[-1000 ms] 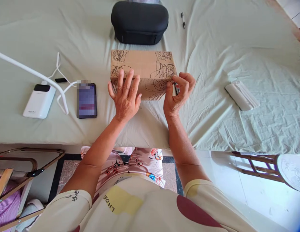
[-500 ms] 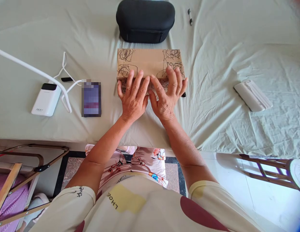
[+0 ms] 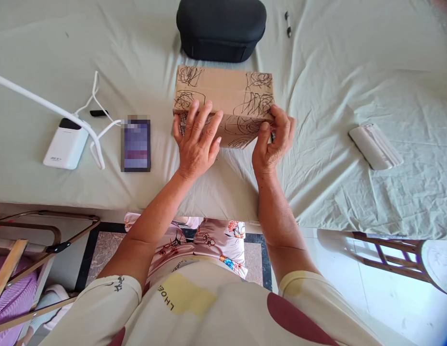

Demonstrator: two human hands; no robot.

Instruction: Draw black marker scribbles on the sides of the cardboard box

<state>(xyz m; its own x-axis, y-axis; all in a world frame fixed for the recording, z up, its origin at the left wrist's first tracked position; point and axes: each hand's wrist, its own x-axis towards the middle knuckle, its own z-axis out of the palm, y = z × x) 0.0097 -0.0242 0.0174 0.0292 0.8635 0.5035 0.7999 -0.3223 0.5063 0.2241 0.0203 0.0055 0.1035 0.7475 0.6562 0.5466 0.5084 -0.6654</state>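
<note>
A brown cardboard box (image 3: 225, 89) with black scribbles near its corners lies on the cloth in front of me. My left hand (image 3: 196, 139) rests on the front left of the box, fingers spread over its top edge and front face. At the front right corner, my right hand (image 3: 276, 139) has its thumb and index finger curled around the box edge. A small dark object (image 3: 273, 136) shows partly behind the right fingers; most of it is hidden.
Behind the box stands a black zip case (image 3: 221, 31), with a pen (image 3: 288, 25) to its right. On the left are a white power bank (image 3: 67, 146), a cable and a phone (image 3: 136, 146). A white pack (image 3: 377, 146) lies right; a stool (image 3: 400, 257) stands below.
My right hand has moved right from the front of the box to its right corner, fingers curling in. More of the scribbled front face shows. My left hand stays nearly in place.
</note>
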